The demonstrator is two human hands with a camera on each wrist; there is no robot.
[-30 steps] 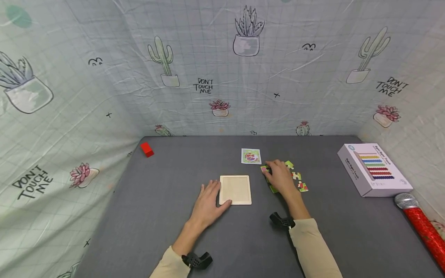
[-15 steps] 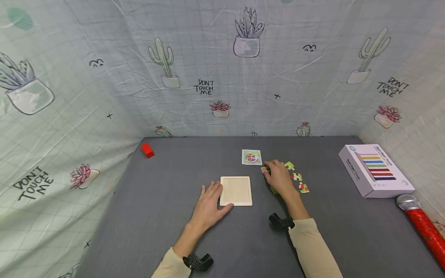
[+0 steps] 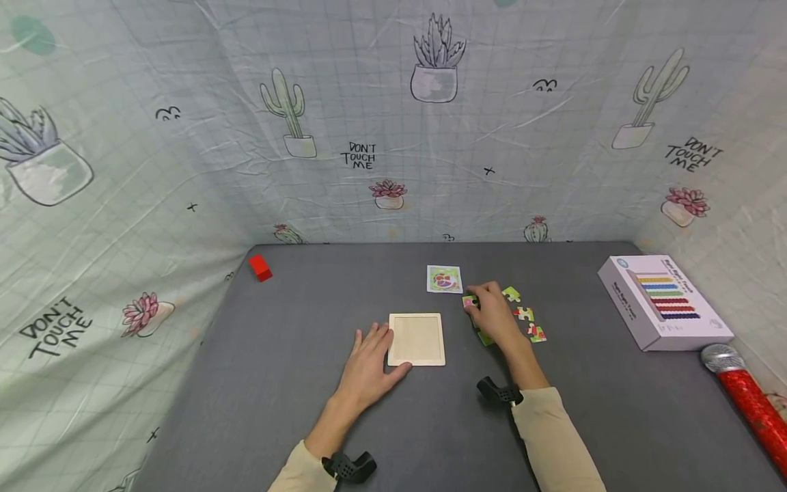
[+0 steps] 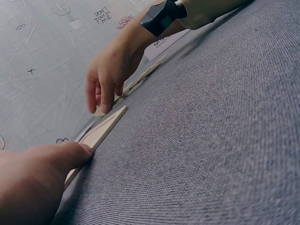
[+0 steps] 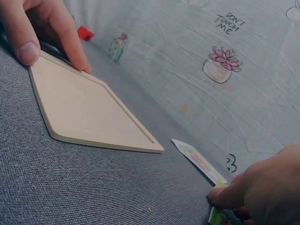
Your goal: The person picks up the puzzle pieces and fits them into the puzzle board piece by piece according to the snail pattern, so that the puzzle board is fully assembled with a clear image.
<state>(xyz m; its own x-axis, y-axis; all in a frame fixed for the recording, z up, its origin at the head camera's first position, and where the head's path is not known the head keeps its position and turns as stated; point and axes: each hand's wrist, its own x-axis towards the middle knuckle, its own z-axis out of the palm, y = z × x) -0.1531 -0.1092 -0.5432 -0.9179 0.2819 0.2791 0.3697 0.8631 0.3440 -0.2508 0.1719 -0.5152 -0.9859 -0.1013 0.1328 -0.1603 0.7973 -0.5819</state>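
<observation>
Head view up high, peering forward and down, both wrist views low, close, tilted, sharing the wooden tray (image 5: 89, 108)

gap between tray (image 3: 416, 339) and puzzle pieces (image 3: 525, 313)

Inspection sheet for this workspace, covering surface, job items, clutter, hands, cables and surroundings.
Surface: grey cloth-like tabletop, flat where visible.
Job's things: wooden tray, no pieces in it; loose puzzle pieces to its right, partly hidden; picture card lying beyond the tray.
Clutter: red block far left; pale box and red microphone on the right.
Hands: left hand touches the tray's left side and near edge; right hand is at the puzzle pieces, grip unclear.
Cables: dark line beside the right sleeve; cable or shadow, unclear.
Surroundings: plant-patterned fabric behind and at both sides.
</observation>
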